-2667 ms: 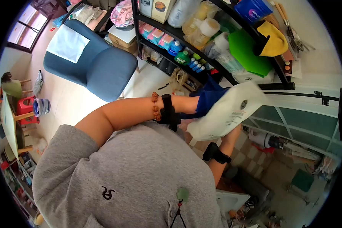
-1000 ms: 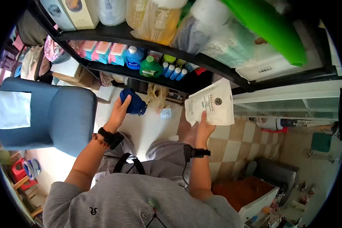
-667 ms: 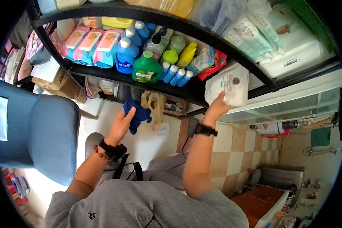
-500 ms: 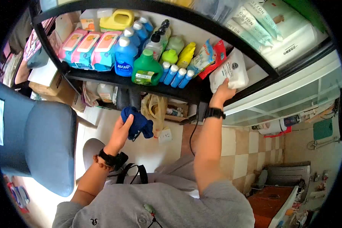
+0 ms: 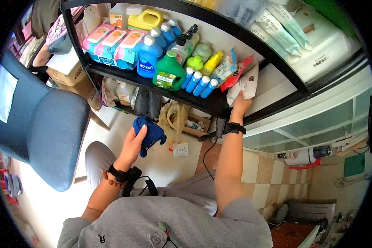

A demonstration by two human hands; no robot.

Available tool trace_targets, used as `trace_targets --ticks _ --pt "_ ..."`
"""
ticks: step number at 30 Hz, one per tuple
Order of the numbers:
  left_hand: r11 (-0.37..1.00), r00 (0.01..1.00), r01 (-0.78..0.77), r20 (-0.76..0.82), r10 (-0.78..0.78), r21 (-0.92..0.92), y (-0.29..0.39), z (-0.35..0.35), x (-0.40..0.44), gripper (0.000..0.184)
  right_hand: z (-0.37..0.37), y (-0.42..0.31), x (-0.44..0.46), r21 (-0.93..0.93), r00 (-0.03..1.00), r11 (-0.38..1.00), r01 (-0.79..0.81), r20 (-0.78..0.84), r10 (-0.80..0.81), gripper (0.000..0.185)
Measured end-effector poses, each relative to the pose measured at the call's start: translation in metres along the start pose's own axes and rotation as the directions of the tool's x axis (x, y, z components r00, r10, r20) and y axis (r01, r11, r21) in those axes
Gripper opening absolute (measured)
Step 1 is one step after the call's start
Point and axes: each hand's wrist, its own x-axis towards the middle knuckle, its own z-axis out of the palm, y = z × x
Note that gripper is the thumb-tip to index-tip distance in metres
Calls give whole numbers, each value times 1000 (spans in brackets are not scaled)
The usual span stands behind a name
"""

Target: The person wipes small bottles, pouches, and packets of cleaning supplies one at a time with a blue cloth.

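Observation:
My left hand point(image 5: 131, 144) is closed around a bunched dark blue cloth item point(image 5: 150, 131), held in the air in front of the shelf, above my lap. The thumb lies over the cloth. Stretched forward, my right hand point(image 5: 240, 106) grips the lower edge of a soft white packet point(image 5: 246, 84) at the right end of the shelf. This packet leans at a tilt beside a red bag point(image 5: 236, 73); its fingers' far side is hidden. Left of the bag stand several small blue bottles with white caps point(image 5: 200, 86) and a green jug point(image 5: 169, 73).
The black shelf point(image 5: 153, 89) also carries a blue detergent bottle point(image 5: 148, 60), wipe packs point(image 5: 128, 49) and a yellow jug point(image 5: 146, 20). Cotton packs point(image 5: 283, 31) lie above. A blue chair point(image 5: 60, 132) stands left, and a plastic bag point(image 5: 173, 118) hangs below the shelf.
The white packet has shifted left towards the red bag and turned, with my right hand on it. The camera view has swung slightly left. My left hand keeps the blue cloth.

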Motion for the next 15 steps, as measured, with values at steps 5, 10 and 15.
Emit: trace_targets --ticks 5,10,15 --pt "990 989 96 104 -107 104 1 7 -4 35 -10 5 17 -119 979 973 -197 24 201 38" --pt "1000 982 16 187 -18 14 -5 20 -16 35 -3 28 45 355 951 892 -280 230 207 42" --pt "1000 988 14 155 -12 -11 6 28 -33 31 -27 -12 3 207 958 942 -266 165 234 69"
